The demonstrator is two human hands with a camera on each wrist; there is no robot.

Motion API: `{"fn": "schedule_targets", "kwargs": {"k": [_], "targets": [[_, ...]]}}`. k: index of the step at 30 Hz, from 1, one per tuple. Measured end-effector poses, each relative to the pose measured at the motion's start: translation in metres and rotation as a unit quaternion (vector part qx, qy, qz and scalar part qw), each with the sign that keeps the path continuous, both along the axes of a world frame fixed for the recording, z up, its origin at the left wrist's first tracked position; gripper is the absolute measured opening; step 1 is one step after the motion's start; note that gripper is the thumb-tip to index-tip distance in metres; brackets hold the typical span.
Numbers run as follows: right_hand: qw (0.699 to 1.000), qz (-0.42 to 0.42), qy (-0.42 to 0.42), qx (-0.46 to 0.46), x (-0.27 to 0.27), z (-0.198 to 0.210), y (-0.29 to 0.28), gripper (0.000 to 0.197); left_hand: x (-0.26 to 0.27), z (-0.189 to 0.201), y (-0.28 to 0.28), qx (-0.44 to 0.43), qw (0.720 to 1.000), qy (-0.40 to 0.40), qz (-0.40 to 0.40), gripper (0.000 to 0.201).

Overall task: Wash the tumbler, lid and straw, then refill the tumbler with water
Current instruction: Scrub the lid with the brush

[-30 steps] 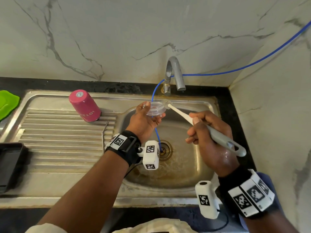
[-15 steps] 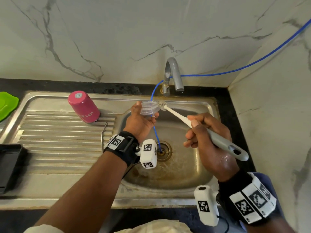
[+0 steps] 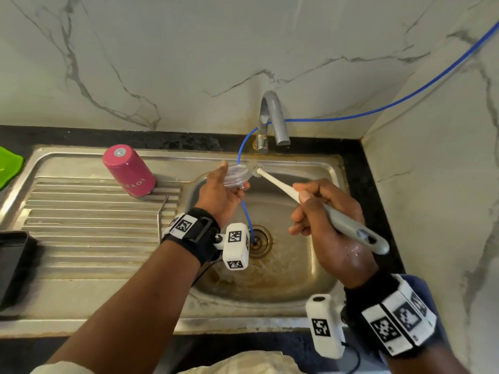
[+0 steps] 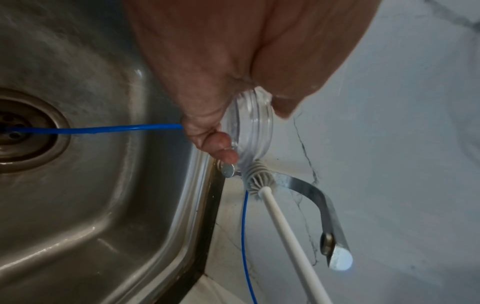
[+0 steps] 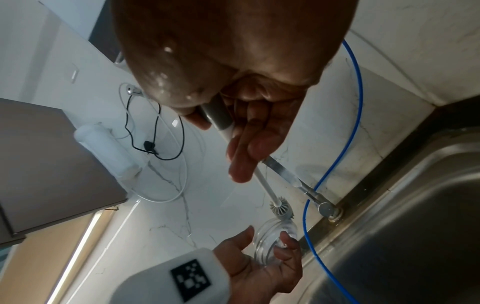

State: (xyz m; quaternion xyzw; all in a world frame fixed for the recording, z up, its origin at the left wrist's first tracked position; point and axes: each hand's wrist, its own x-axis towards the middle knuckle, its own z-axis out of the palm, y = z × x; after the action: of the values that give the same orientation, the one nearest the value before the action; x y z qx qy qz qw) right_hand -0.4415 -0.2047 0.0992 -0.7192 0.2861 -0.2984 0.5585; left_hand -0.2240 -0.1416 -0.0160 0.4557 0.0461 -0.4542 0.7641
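- The left hand (image 3: 220, 194) holds the clear lid (image 3: 237, 176) over the sink basin (image 3: 310, 276), thumb and curled fingers (image 4: 223, 144) pinching its rim on edge.
- The right hand (image 3: 324, 225) grips the grey handle of a bottle brush (image 3: 318, 209); its ribbed head (image 4: 257, 176) touches the lid's rim, on the side away from the left palm.
- The pink tumbler (image 3: 129, 170) stands upside down on the drainboard (image 3: 89, 220), well to the left of the left hand.
- A blue tube (image 3: 247, 214) runs beneath the left hand into the drain (image 3: 259, 240).
- The tap (image 3: 271, 120) stands just beyond the brush head.
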Motion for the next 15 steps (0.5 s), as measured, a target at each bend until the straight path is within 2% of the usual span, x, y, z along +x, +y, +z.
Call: {"fn": "schedule_targets", "kwargs": {"k": [3, 7, 10, 13, 15], "targets": [[1.0, -0.004, -0.011, 0.003, -0.005, 0.003, 0.004, 0.021, -0.002, 0.005, 0.001, 0.009, 0.999, -0.042, -0.022, 0.078], [0.998, -0.035, -0.008, 0.048, 0.004, 0.002, -0.011, 0.027, -0.009, 0.013, 0.002, 0.009, 0.997, -0.064, -0.048, 0.068], [0.998, -0.015, -0.005, 0.061, 0.004, 0.001, -0.015, 0.028, 0.001, 0.019, 0.005, 0.007, 0.999, -0.053, -0.006, 0.067], [0.998, 0.0, -0.025, 0.054, -0.001, 0.001, -0.001, 0.026, 0.008, 0.015, 0.009, 0.01, 0.998, -0.036, 0.045, 0.076], [0.999, -0.005, -0.028, 0.045, 0.0, -0.002, 0.005, 0.025, 0.005, 0.015, 0.009, 0.004, 0.999, -0.032, 0.043, 0.065]]}}
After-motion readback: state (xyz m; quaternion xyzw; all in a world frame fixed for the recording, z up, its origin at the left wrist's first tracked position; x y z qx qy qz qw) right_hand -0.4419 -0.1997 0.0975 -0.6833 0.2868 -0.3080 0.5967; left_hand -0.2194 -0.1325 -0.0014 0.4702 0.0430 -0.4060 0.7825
